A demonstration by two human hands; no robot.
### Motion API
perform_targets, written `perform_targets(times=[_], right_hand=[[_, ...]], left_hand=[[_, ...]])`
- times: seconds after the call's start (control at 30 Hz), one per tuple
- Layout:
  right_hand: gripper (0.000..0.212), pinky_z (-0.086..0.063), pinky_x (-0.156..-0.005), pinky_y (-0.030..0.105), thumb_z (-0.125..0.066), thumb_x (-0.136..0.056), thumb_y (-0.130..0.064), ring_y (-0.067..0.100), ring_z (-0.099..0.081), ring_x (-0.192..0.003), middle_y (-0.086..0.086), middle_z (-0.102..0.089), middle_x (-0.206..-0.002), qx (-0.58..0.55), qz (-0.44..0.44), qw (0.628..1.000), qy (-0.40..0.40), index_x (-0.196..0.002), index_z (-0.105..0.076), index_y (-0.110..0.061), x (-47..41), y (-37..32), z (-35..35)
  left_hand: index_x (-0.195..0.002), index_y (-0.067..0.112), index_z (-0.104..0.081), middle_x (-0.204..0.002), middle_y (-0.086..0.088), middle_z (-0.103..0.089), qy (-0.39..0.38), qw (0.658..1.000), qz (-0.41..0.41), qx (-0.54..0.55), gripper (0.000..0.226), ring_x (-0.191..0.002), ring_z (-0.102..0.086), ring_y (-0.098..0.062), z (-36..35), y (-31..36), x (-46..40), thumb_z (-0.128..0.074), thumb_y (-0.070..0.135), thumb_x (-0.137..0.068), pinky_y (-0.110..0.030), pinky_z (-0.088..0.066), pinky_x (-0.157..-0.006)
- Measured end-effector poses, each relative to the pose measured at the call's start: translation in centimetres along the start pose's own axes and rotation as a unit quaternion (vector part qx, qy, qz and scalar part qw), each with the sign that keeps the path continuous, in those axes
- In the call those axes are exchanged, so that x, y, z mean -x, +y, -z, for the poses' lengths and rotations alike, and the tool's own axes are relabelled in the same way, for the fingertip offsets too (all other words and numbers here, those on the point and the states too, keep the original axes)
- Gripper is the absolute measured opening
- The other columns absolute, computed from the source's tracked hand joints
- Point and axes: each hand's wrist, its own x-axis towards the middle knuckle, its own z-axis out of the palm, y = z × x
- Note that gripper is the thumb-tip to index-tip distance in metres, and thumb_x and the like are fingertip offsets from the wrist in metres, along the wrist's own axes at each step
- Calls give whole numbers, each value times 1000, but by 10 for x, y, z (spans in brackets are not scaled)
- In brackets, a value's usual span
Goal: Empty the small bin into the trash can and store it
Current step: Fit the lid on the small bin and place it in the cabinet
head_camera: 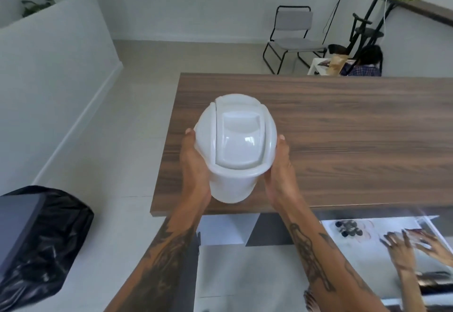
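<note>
small bin (235, 149) between both hands

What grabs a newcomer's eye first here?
The white small bin, lid on, held dead centre between the left hand and right hand over the near corner of the wooden table. Next, the trash can with its black liner, lower left on the floor.

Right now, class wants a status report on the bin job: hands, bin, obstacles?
Left hand and right hand clamp small bin, lid on, above table edge. Trash can low left, black liner, nothing between.
</note>
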Motion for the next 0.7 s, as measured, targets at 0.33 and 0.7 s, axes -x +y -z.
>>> perform_targets(times=[0.33, 0.7], right_hand=[[56, -56, -91, 35, -32, -95, -66, 12, -71, -111, -8, -77, -116, 14, -23, 1000, -2, -118, -72, -35, 139, 38, 65], [49, -42, -115, 49, -34, -96, -63, 7, -67, -119, -12, -74, -123, -3, -205, 979, -9, -124, -69, -44, 160, 254, 143]], left_hand=[[-92, 41, -77, -89, 14, -79, 10, 999, -28, -28, 31, -87, -77, -6, 62, -55, 136, -49, 54, -93, -25, -62, -73], [-85, 25, -64, -76, 13, -63, 56, 984, 95, -140, 39, -72, -61, -5, 165, -264, 127, -36, 38, -108, -31, -50, -73]])
